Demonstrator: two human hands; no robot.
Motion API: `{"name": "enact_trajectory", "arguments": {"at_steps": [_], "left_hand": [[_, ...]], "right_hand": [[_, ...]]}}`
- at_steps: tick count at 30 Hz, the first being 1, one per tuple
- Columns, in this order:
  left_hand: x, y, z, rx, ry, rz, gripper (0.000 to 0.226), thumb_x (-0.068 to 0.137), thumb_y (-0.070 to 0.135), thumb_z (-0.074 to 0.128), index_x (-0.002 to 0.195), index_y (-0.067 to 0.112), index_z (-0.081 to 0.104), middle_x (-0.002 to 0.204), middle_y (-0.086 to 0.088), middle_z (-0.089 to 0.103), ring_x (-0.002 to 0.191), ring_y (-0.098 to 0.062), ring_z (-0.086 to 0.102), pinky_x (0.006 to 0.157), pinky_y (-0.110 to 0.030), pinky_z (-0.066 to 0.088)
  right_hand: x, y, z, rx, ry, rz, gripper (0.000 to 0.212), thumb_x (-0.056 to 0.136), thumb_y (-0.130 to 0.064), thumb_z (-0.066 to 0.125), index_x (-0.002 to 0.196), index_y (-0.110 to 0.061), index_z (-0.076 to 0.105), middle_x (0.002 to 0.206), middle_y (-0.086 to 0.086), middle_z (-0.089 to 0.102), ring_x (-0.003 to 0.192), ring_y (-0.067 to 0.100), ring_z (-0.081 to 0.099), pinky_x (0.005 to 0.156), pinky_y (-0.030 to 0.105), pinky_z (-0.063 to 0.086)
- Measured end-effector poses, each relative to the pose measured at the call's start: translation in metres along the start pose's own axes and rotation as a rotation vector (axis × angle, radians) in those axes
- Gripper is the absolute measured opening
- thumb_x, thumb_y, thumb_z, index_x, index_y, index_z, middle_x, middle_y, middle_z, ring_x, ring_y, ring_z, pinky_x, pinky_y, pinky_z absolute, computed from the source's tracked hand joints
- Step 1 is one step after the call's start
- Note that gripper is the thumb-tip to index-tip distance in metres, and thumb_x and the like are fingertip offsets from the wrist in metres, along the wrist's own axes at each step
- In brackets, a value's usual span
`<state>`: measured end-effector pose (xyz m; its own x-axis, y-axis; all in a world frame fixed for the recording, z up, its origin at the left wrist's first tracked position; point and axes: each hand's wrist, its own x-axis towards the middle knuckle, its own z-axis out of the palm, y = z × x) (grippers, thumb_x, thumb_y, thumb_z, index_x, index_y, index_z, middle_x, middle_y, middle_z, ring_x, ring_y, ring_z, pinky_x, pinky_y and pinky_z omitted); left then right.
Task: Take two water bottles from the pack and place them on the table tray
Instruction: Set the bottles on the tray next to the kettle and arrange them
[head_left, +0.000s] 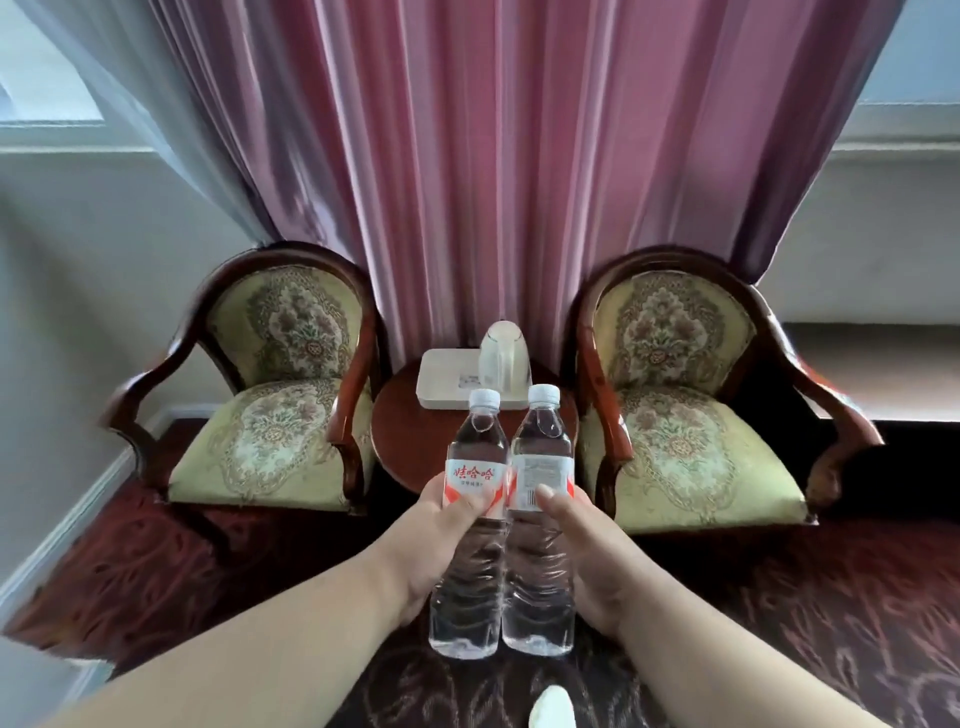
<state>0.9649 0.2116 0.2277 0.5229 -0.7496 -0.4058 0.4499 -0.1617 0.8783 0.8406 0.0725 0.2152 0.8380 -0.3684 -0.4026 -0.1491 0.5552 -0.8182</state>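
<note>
Item: left bottle (475, 519), clear plastic, white cap, red-and-white label. Held upright at lower centre of the frame by the left hand (441, 540), which is closed round its middle, thumb laid across the label.

Item: right bottle (540, 514), clear plastic, white cap, label with small print turned to the camera. Held upright by the right hand (582, 551), closed round its middle, thumb on the label. The two bottles are carried side by side, touching or nearly so, in the air in front of the table.

Item: round table (395, 441), dark red wood, at frame centre between two armchairs.

Item: tray (441, 379), white, rectangular, set on the table's far part. A white kettle (504, 353) is seen on its right side.

Item: left armchair (270, 395) and right armchair (685, 405), patterned upholstery, wooden frames.

Item: pink curtain (493, 156), hung behind, upper centre.

Item: carpet (779, 597), dark red, patterned.
</note>
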Motion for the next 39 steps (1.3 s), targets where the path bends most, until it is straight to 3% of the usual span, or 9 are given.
{"name": "enact_trajectory", "arguments": {"at_steps": [8,13,19,23,28,33,36,37,39], "left_hand": [[0.12,0.064,-0.033,0.017,0.134,0.031,0.066,0.078,0.053,0.077,0.135,0.035,0.05,0.122,-0.002,0.075,0.114,-0.024,0.07,0.103,-0.052,0.048],[0.178,0.094,-0.055,0.071,0.134,-0.01,0.071,0.074,0.067,0.074,0.136,0.046,0.047,0.126,0.007,0.073,0.121,-0.018,0.065,0.109,-0.048,0.042],[0.246,0.125,-0.101,0.084,0.096,-0.032,0.063,0.082,0.063,0.069,0.138,0.045,0.048,0.124,0.009,0.074,0.113,-0.012,0.07,0.089,-0.034,0.052],[0.297,0.152,-0.147,0.089,0.078,-0.04,0.059,0.084,0.06,0.069,0.136,0.044,0.049,0.119,0.009,0.076,0.106,-0.01,0.073,0.07,-0.02,0.058],[0.375,0.189,-0.209,0.18,0.033,-0.035,0.054,0.074,0.064,0.072,0.122,0.047,0.055,0.1,0.024,0.077,0.086,0.006,0.072,0.057,-0.01,0.053],[0.477,0.207,-0.258,0.344,0.011,0.0,0.047,0.08,0.043,0.081,0.121,0.039,0.057,0.097,0.019,0.079,0.087,-0.001,0.075,0.064,-0.015,0.055],[0.539,0.205,-0.278,0.457,0.004,0.014,0.062,0.075,0.035,0.087,0.128,0.032,0.056,0.101,0.014,0.079,0.094,-0.003,0.074,0.076,-0.022,0.057],[0.561,0.201,-0.284,0.495,0.009,0.023,0.065,0.073,0.034,0.089,0.129,0.03,0.056,0.103,0.011,0.079,0.097,-0.004,0.073,0.081,-0.026,0.057],[0.604,0.194,-0.295,0.579,0.019,0.047,0.068,0.068,0.036,0.091,0.124,0.03,0.054,0.106,0.008,0.077,0.097,-0.003,0.072,0.082,-0.024,0.057]], "right_hand": [[0.161,-0.081,-0.011,-0.155,-0.215,0.083,0.062,0.084,-0.038,0.074,0.141,-0.024,0.051,0.129,0.012,0.073,0.118,0.032,0.07,0.105,0.058,0.047],[0.23,-0.111,-0.009,-0.199,-0.212,0.103,0.064,0.083,-0.033,0.071,0.142,-0.021,0.049,0.127,0.015,0.074,0.117,0.034,0.07,0.108,0.061,0.044],[0.304,-0.128,0.014,-0.166,-0.176,0.117,0.055,0.094,-0.032,0.067,0.144,-0.02,0.049,0.13,0.017,0.072,0.118,0.035,0.069,0.107,0.059,0.046],[0.369,-0.138,0.039,-0.19,-0.113,0.111,0.062,0.086,-0.044,0.063,0.143,-0.021,0.052,0.129,0.012,0.074,0.116,0.029,0.072,0.091,0.043,0.057],[0.453,-0.143,0.062,-0.243,0.012,0.051,0.054,0.087,-0.04,0.074,0.135,-0.019,0.059,0.122,0.01,0.077,0.112,0.028,0.074,0.102,0.052,0.052],[0.543,-0.161,0.058,-0.439,0.152,-0.024,0.068,0.075,-0.028,0.078,0.137,-0.024,0.053,0.118,0.008,0.076,0.105,0.024,0.075,0.094,0.047,0.059],[0.599,-0.169,0.041,-0.584,0.099,-0.043,0.042,0.076,-0.021,0.077,0.11,-0.044,0.071,0.105,-0.002,0.081,0.102,0.014,0.075,0.091,0.036,0.061],[0.618,-0.174,0.036,-0.638,0.082,-0.038,0.039,0.075,-0.02,0.078,0.104,-0.046,0.073,0.103,-0.002,0.081,0.102,0.015,0.076,0.091,0.037,0.06],[0.657,-0.18,0.022,-0.781,0.061,-0.023,0.052,0.069,-0.026,0.084,0.118,-0.036,0.069,0.111,0.003,0.079,0.109,0.023,0.073,0.1,0.047,0.055]]}}
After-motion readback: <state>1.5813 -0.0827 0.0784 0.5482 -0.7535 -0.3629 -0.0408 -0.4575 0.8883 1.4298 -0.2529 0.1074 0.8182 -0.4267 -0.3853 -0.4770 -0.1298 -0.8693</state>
